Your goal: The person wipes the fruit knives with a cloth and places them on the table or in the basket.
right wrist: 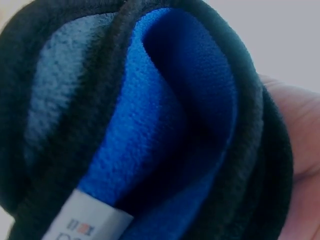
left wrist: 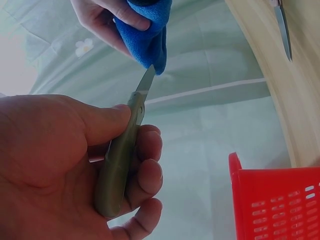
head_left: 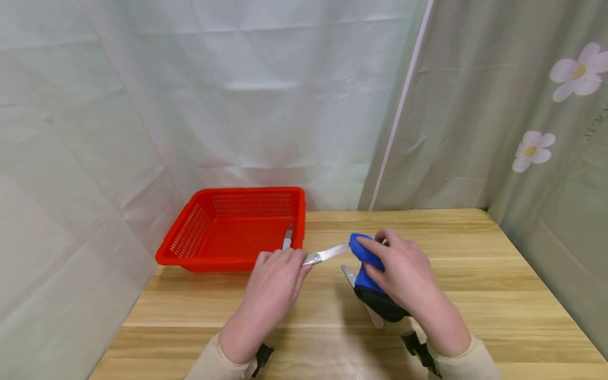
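Note:
My left hand (head_left: pixel 275 279) grips a folding knife (left wrist: pixel 120 160) by its greenish handle, thumb along one side and fingers curled round the other. Its blade (head_left: pixel 334 251) points right, the tip touching or just under a blue cloth (head_left: pixel 368 256) with a black edge. My right hand (head_left: pixel 404 266) pinches that cloth between thumb and fingers; in the right wrist view the folded cloth (right wrist: pixel 150 110) with a white label fills most of the picture. Beneath the cloth a second knife (head_left: pixel 349 275) lies on the table, its middle hidden.
A red plastic basket (head_left: pixel 190 261) stands at the back left of the wooden table (head_left: pixel 499 295). Inside it, near the right wall, another knife (head_left: pixel 287 238) leans or lies, partly covered by my left hand. Curtains (head_left: pixel 285 95) hang behind the table and at its sides.

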`<state>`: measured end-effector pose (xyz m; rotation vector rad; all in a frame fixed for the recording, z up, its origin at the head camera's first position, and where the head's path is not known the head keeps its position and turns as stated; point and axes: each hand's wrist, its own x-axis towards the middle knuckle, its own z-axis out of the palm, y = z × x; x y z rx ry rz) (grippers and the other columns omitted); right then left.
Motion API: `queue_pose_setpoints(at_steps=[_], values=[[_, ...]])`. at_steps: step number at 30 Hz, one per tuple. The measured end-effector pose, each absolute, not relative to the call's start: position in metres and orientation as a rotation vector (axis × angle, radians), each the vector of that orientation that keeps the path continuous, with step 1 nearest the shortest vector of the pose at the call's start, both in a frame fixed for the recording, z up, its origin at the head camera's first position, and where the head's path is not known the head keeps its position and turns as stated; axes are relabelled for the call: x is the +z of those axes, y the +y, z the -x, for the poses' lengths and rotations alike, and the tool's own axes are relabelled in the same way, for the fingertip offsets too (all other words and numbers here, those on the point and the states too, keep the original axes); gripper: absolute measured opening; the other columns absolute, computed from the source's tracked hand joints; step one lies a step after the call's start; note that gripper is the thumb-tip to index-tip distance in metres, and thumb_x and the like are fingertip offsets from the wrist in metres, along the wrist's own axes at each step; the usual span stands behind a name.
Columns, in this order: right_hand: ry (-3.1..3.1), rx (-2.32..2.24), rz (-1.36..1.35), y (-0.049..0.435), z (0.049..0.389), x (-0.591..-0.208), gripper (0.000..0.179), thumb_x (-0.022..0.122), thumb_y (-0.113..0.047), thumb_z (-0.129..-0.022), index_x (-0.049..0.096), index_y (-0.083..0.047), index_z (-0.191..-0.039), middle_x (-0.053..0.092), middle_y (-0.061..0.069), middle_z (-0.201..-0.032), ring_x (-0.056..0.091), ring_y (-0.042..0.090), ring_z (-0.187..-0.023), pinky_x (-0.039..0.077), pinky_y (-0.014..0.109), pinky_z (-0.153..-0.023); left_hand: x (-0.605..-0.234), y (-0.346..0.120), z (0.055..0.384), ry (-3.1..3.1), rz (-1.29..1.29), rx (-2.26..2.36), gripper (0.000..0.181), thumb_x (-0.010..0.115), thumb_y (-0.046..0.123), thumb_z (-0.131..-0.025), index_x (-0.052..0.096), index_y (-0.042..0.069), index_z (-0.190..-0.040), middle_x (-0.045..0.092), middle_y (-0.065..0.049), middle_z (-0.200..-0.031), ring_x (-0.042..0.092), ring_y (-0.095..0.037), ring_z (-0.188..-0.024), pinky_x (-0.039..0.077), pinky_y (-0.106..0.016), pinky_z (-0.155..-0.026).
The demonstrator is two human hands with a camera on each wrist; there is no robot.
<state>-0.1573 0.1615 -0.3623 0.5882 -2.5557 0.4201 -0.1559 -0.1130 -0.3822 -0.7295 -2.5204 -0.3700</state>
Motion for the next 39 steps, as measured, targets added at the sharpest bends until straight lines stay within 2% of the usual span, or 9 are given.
queue_pose_setpoints(at_steps=[11, 16, 20, 31, 39], values=[[-2.541, 0.400, -0.604, 0.158, 0.155, -0.358, 0.051, 0.092, -0.015, -0.090, 0.078, -0.017, -0.139, 0.066, 0.015, -0.119, 0.070, 0.032, -0.090, 0.057, 0.056, -0.081, -0.381, -0.113, 0.156, -2.535, 0.712, -0.371, 0.021, 0.085, 0.024, -0.100, 0.072, 0.012, -0.113, 0.062, 0.004, -0.083, 0.055, -0.015, -0.073, 0.047, -0.038, -0.079], [-2.497, 0.358, -0.682, 0.147, 0.150, -0.360, 0.054, 0.096, -0.018, -0.087, 0.079, -0.018, -0.138, 0.067, 0.015, -0.118, 0.072, 0.030, -0.091, 0.059, 0.054, -0.081, -0.381, -0.113, 0.156, -2.577, 0.705, -0.376, 0.022, 0.084, 0.026, -0.101, 0.073, 0.014, -0.115, 0.063, 0.006, -0.085, 0.054, -0.012, -0.075, 0.046, -0.037, -0.079], [-2.470, 0.342, -0.730, 0.138, 0.147, -0.362, 0.056, 0.099, -0.019, -0.084, 0.080, -0.019, -0.137, 0.067, 0.013, -0.118, 0.072, 0.029, -0.089, 0.059, 0.050, -0.082, -0.382, -0.113, 0.156, -2.582, 0.715, -0.384, 0.023, 0.083, 0.027, -0.101, 0.073, 0.014, -0.118, 0.066, 0.006, -0.088, 0.055, -0.012, -0.077, 0.045, -0.036, -0.078], [-2.545, 0.328, -0.799, 0.123, 0.139, -0.362, 0.059, 0.099, -0.022, -0.084, 0.078, -0.023, -0.139, 0.066, 0.012, -0.123, 0.072, 0.031, -0.099, 0.058, 0.052, -0.095, -0.382, -0.110, 0.155, -2.575, 0.750, -0.391, 0.022, 0.081, 0.026, -0.103, 0.072, 0.012, -0.117, 0.070, 0.001, -0.093, 0.064, -0.017, -0.084, 0.048, -0.039, -0.081], [-2.550, 0.329, -0.793, 0.123, 0.140, -0.363, 0.058, 0.100, -0.021, -0.083, 0.079, -0.022, -0.138, 0.067, 0.013, -0.123, 0.072, 0.032, -0.100, 0.058, 0.052, -0.094, -0.382, -0.110, 0.153, -2.556, 0.756, -0.374, 0.024, 0.082, 0.026, -0.103, 0.073, 0.010, -0.118, 0.073, -0.002, -0.097, 0.067, -0.020, -0.087, 0.050, -0.041, -0.082]])
